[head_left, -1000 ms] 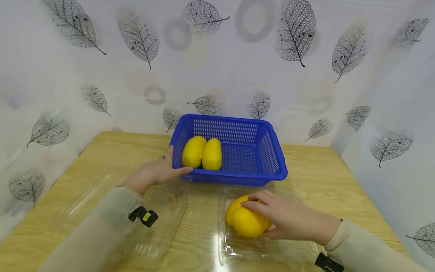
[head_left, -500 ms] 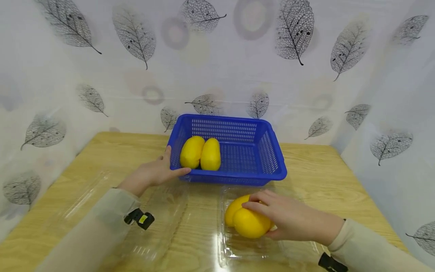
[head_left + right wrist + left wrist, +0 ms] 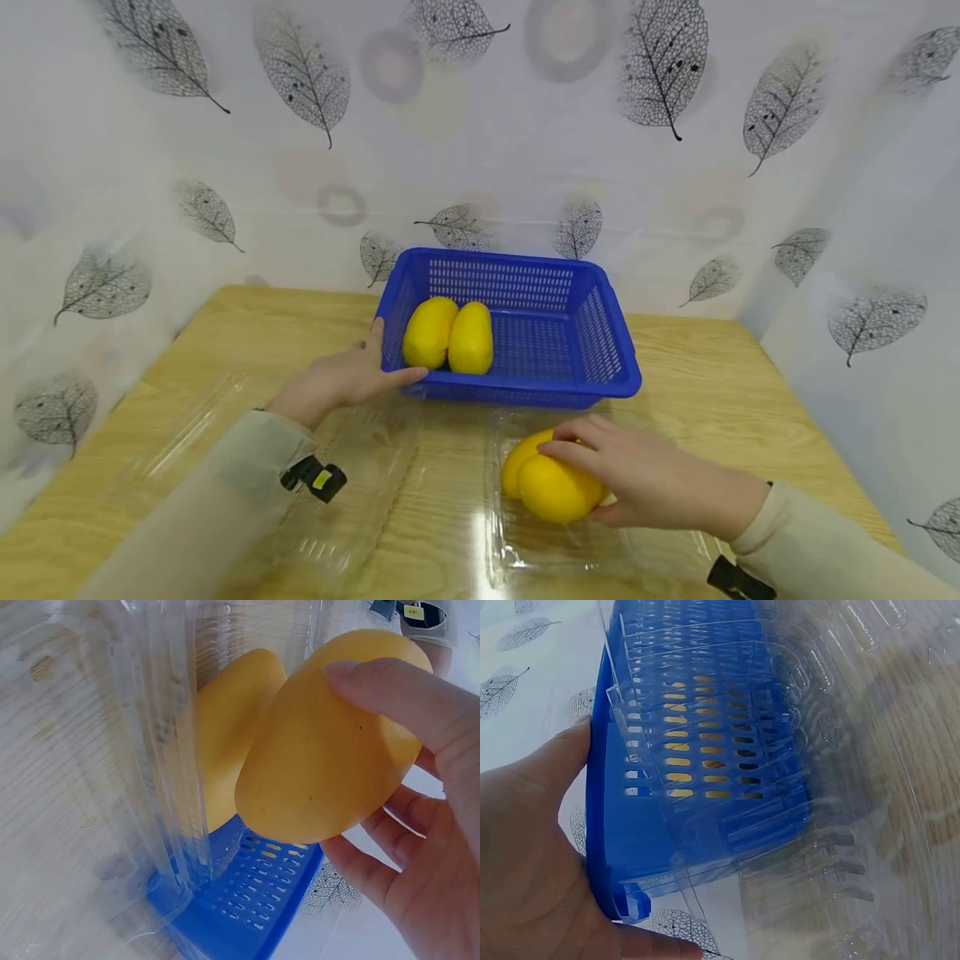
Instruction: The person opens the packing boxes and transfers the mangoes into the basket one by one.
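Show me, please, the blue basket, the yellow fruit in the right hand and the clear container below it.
Blue basket (image 3: 529, 343): head view, bare floor.
Held yellow fruit (image 3: 319, 754): right wrist view, facing side.
Clear container (image 3: 551, 544): head view, bare bottom.

There are four yellow mangoes (image 3: 471, 337) in all, two inside the single blue basket (image 3: 540, 386) and two at the right-hand one of two clear plastic containers (image 3: 551, 554), although how many separate pieces the see-through plastic makes up is hard to tell. Two bare hands show, one left hand (image 3: 337, 383) and one right hand (image 3: 637, 479), along with two pale sleeves (image 3: 217, 500) and two black wrist devices (image 3: 315, 477), one of each per arm. The head view also has one wooden table (image 3: 750, 400) and more than a dozen leaf prints (image 3: 663, 67).
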